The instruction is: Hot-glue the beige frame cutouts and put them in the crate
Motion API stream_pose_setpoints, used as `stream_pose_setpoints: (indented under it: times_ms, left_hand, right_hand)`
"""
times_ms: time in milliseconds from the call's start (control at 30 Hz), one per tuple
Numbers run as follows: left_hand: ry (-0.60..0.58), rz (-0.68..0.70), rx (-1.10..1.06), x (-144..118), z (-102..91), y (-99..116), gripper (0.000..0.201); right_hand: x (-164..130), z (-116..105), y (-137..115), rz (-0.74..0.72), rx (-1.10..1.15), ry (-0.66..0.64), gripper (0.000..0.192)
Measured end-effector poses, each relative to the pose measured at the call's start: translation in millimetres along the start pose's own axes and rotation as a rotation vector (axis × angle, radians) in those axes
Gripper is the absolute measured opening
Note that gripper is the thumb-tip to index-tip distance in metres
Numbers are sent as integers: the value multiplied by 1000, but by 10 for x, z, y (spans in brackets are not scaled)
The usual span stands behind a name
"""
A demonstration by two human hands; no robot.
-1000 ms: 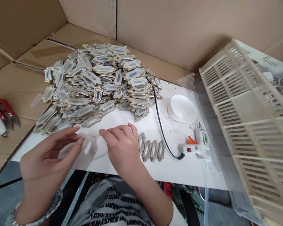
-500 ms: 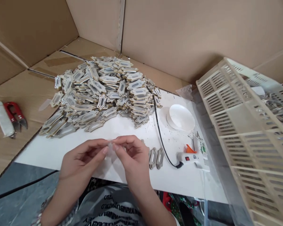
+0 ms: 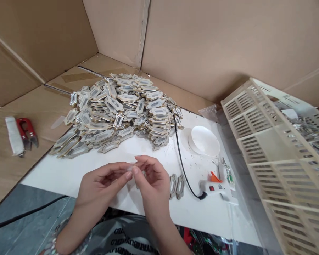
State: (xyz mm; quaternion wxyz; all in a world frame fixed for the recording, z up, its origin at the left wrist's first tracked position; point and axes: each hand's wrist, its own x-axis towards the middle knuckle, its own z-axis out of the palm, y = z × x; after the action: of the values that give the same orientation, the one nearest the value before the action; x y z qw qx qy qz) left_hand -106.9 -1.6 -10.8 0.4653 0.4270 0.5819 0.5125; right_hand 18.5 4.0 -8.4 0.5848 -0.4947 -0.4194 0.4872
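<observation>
My left hand (image 3: 103, 186) and my right hand (image 3: 154, 184) meet above the front of the white board. Between their thumbs and fingertips is a small, thin translucent piece (image 3: 131, 166), perhaps plastic film; the fingers mostly cover it. The left thumb and forefinger pinch it, and the right thumb presses at its other side. Just right of my right hand lie flat metal frames (image 3: 180, 186) with scalloped edges, side by side; the hand hides part of the row. Beyond both hands rises a big heap of similar frames (image 3: 114, 106).
On the right are a white glue gun (image 3: 215, 187) with a black cord, a white round dish (image 3: 204, 141) and a cream slatted crate (image 3: 271, 152). Red thread snips (image 3: 26, 132) and a white tube (image 3: 14, 136) lie at left. Cardboard walls (image 3: 202, 42) enclose the back.
Both hands have shifted slightly right in view, still together at the translucent piece. My right forefinger has lifted a little. The surroundings appear lower as the camera tilts up.
</observation>
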Motion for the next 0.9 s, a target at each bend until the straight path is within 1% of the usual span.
stream_pose_setpoints:
  times_ms: [67,133,200,267,367,467,533,600,633,700,800,900]
  left_hand:
    - [-25,50,39,-25,-17,-10,31]
    - [-55,128,105,-46,-29,-27,21]
    - [-84,202,178,-60,-29,-32,14]
    - [-113,263,226,-68,-19,-17,12]
    - [-154,361,249,-75,-7,24,9]
    - [-150,436,284,-77,-40,37,9]
    - [-111,445,346,-68,-88,22,8]
    - [-31,414,414,-51,-137,2,10]
    - [18,385,441,-40,-154,-7,12]
    - [109,317,465,-21,-172,-19,14]
    - [223,254,451,-3,-175,-55,17]
    - [329,221,449,-2,-201,-148,27]
  right_hand:
    - [4,-84,-28,-13,-32,-79,20]
    - [13,-173,-78,-50,-103,-161,16]
    - [14,-251,-132,-109,-183,-203,15]
    - [-2,-312,-169,-164,-241,-219,14]
    - [-49,-404,-173,-172,-275,-222,13]
    - [-89,-550,-128,-189,-321,-149,15]
    - [-101,-678,-94,-257,-405,-65,19]
    - [-107,-799,-73,-351,-535,7,20]
    - [-111,-846,-66,-405,-606,27,20]
    - [-126,-894,-53,-522,-739,23,21]
    - [-164,-857,-16,-666,-883,-31,21]
    - [-193,-758,42,-767,-986,-27,19]
